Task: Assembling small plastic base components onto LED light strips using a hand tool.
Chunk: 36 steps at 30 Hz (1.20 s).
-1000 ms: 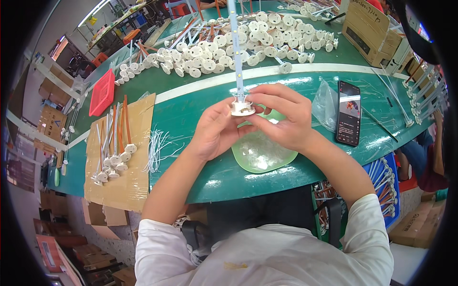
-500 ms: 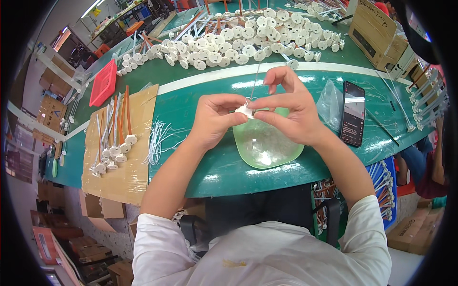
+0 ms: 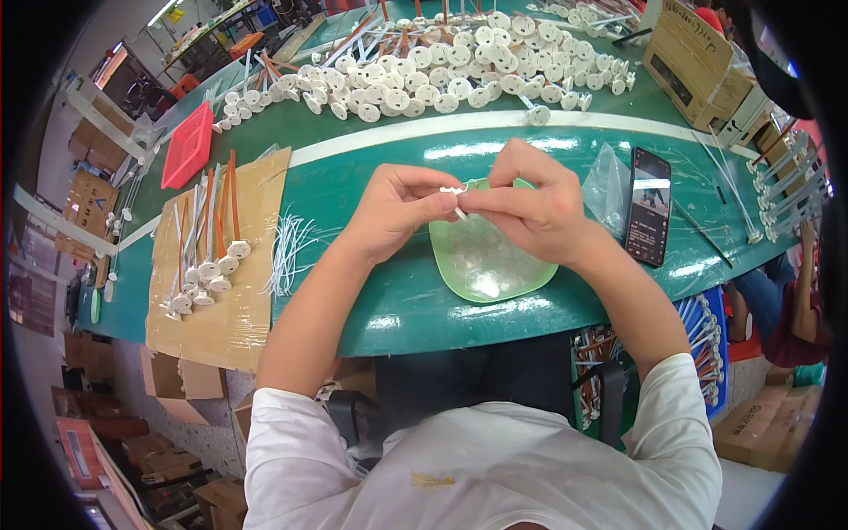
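Observation:
Above the green bowl [image 3: 490, 281], both hands meet at a small white plastic piece [image 3: 452, 191]. My left hand [image 3: 397, 212] pinches it between thumb and fingertips. My right hand [image 3: 536, 205] has its fingers closed against the piece's other side, with the index finger bent. A short white part sticks out below the fingertips. What exactly the right fingertips grip is too small to make out. The pale translucent bowl stands on the green table, under and in front of my hands.
White-headed stems [image 3: 433, 79] are heaped at the back. Several more lie on cardboard [image 3: 238, 309] at the left, near white ties [image 3: 290, 252] and a red basket [image 3: 188, 148]. At the right are a phone [image 3: 649, 208], a plastic bag [image 3: 606, 190] and a cardboard box [image 3: 698, 66].
My right hand's raised fingers have curled down toward the white piece. The thin upright line above my hands no longer shows. The view has shifted slightly.

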Motion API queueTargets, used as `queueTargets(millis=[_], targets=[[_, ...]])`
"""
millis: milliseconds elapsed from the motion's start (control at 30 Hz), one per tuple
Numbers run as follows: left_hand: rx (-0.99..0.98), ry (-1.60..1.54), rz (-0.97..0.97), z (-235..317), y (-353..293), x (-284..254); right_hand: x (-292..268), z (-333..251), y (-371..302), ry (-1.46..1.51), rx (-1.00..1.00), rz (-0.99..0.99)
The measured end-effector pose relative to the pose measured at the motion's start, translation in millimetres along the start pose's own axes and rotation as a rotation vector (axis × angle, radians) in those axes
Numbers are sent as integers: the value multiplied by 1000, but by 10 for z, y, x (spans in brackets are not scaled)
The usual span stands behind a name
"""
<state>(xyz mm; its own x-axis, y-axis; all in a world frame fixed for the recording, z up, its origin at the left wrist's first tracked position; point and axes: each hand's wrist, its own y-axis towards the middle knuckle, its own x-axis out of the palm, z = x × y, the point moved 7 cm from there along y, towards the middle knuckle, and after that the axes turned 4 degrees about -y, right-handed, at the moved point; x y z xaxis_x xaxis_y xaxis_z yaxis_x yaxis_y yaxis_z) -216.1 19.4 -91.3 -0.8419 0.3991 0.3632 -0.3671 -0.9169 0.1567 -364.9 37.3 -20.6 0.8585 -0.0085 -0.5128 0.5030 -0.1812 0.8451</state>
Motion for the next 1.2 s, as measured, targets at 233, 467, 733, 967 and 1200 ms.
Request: queueTargets(millis=[233,467,733,967,1200], targets=[[-26,-134,50,-53,14,-90,37,41,214,-40,36,-41],[82,-305,40,63,13,-41,-60,587,-116,244,715,246],[119,-330,1,37,21,136,65,152,-39,74,354,239],[58,-404,-158,8,-16,250,-142,-95,-32,-113,-16,293],[35,-313,-152,-73,-36,257,-145,-138,-73,-179,-5,298]])
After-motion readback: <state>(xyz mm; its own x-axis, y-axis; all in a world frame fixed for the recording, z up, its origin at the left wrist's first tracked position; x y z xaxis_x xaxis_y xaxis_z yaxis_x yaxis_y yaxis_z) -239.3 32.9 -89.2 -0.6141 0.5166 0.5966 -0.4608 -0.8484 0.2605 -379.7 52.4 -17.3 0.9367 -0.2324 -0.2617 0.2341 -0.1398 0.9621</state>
